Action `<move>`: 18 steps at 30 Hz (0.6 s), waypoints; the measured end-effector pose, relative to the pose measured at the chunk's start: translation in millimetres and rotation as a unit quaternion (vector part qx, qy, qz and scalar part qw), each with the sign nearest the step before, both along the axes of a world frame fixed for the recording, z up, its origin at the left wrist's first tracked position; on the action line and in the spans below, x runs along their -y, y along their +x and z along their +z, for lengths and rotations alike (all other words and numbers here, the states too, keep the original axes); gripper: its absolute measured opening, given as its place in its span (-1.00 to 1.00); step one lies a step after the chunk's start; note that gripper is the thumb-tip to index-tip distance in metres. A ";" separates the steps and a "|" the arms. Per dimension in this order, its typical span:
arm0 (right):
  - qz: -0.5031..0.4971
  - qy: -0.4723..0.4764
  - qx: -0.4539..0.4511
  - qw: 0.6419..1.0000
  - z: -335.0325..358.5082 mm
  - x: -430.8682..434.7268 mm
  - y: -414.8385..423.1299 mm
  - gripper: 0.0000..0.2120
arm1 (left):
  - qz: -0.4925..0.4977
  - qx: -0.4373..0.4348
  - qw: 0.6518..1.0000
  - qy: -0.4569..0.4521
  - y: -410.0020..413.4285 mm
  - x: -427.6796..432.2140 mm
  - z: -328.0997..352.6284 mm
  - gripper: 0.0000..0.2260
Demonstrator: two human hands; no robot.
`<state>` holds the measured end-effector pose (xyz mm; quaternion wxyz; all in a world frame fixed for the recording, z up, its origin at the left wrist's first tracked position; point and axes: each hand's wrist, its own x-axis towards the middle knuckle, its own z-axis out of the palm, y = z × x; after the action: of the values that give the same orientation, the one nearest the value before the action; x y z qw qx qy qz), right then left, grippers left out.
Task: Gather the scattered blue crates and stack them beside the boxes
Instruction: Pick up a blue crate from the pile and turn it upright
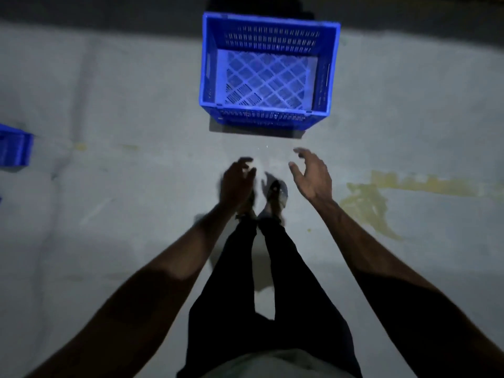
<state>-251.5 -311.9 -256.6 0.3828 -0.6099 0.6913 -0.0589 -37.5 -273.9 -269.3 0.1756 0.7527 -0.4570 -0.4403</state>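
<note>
A pale grey floor (109,227) fills the view. A yellow stain (365,203) spreads at 3 o'clock, faint yellow flecks (80,145) lie at 9 o'clock, and a dark band (109,6) runs along 12 o'clock.

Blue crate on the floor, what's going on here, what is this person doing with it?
A person stands on a grey floor with both arms stretched toward an upright, empty blue crate just ahead of their feet. Neither hand touches it: the left hand, blurred, and the right hand, with its fingers spread, are both short of its near wall and hold nothing. A second blue crate sits partly cut off at the left edge. No boxes or stack are in view.
</note>
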 end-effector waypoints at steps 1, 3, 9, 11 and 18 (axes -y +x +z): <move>0.005 0.008 0.003 1.000 16.7 -10.9 -1.3 -0.62 | -0.012 -0.024 1.000 0.006 0.4 -7.9 21.7 -0.76; -0.006 0.048 0.007 0.999 45.3 -24.4 -1.9 -0.63 | -0.069 -0.054 0.995 0.037 5.0 -20.1 60.7 -0.77; -0.026 0.124 0.046 0.991 106.9 -45.5 -4.6 -0.68 | -0.123 -0.026 0.992 -0.032 38.8 -49.3 130.2 -0.87; -0.018 0.139 0.052 0.989 118.4 -47.6 -7.7 -0.71 | -0.110 -0.006 0.992 -0.066 48.8 -57.3 145.8 -0.92; 0.022 0.149 0.039 0.988 130.7 -40.5 -19.3 -0.74 | -0.017 0.006 0.999 0.028 83.8 -88.0 176.2 -0.68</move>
<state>-270.8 -271.4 -125.9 0.4978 -0.5578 0.6634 0.0293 46.4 -186.0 -93.1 0.1445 0.7520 -0.4581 -0.4514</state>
